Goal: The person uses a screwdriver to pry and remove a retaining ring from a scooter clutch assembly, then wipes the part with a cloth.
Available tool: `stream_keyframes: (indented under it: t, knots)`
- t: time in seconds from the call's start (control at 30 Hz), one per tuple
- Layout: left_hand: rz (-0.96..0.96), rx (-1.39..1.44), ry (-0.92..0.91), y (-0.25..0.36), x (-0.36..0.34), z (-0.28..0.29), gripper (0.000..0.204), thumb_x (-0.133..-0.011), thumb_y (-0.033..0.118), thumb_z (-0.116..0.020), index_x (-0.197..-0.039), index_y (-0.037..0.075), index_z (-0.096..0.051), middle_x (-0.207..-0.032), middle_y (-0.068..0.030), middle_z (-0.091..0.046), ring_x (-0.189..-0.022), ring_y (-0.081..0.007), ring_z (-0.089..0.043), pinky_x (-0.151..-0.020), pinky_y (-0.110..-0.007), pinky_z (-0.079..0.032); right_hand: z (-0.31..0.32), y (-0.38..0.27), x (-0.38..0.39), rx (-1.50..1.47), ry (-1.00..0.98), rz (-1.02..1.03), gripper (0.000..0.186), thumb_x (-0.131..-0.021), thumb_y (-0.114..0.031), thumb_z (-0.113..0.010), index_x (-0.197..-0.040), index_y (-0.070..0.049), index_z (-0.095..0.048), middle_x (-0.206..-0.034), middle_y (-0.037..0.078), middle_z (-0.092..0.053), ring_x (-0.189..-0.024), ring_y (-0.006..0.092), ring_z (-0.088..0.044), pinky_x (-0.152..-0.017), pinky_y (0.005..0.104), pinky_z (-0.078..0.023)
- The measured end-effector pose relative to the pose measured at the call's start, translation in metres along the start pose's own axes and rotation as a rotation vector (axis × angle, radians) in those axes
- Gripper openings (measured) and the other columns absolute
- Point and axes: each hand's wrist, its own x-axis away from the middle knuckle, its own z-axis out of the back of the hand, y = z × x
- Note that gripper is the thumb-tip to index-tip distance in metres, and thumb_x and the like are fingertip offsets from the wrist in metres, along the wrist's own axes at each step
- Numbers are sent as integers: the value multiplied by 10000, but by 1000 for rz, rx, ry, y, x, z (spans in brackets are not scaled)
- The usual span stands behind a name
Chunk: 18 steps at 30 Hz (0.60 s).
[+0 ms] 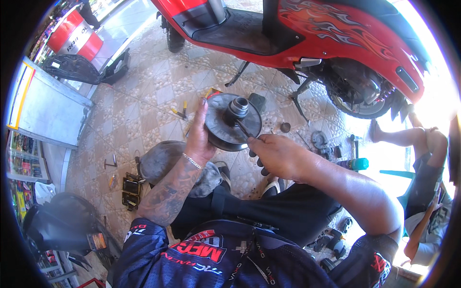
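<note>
Above my knees, my left hand [202,137] is closed on a scooter's driven pulley [220,111], gripping its left rim with the thumb along the edge. The round, dark metal face is tilted up toward me, with a shiny threaded hub [238,104] standing out of it. My right hand [276,154] grips a slim, dark rod-like tool [244,128] at the pulley's lower right. The tool's tip meets the foot of the hub. My fingers hide its other end, so its exact kind cannot be made out.
A red scooter [307,36] stands ahead, its rear wheel at right. Yellow-handled pliers [181,110], a grey cloth [165,161], a teal can [358,164] and loose metal parts [321,140] lie on the tiled floor. Another person [422,158] sits at right. A white counter [53,105] is at left.
</note>
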Motion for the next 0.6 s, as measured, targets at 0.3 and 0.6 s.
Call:
stream_keyframes:
  t: [0.3, 0.6]
  knots:
    - [-38, 20, -3, -3, 1, 2, 674, -1022, 564, -552, -1434, 33, -508, -1330, -128, -630, -1204, -225, -630, -1052, -395, -504, -3, 10, -13, 742, 68, 391, 428, -964, -151, -550, -1310, 100, -529, -1059, 260, -654, -967, 395, -695, -818, 462, -565]
    - [-5, 11, -13, -8, 6, 0, 613, -1034, 521, -556, -1396, 28, -535, -1304, -128, -646, -1197, -232, -637, -1051, -404, -499, -16, 25, -8, 711, 105, 399, 452, -897, -62, -568, -1323, 86, -526, -1083, 293, -648, -1026, 453, -659, -860, 480, -547]
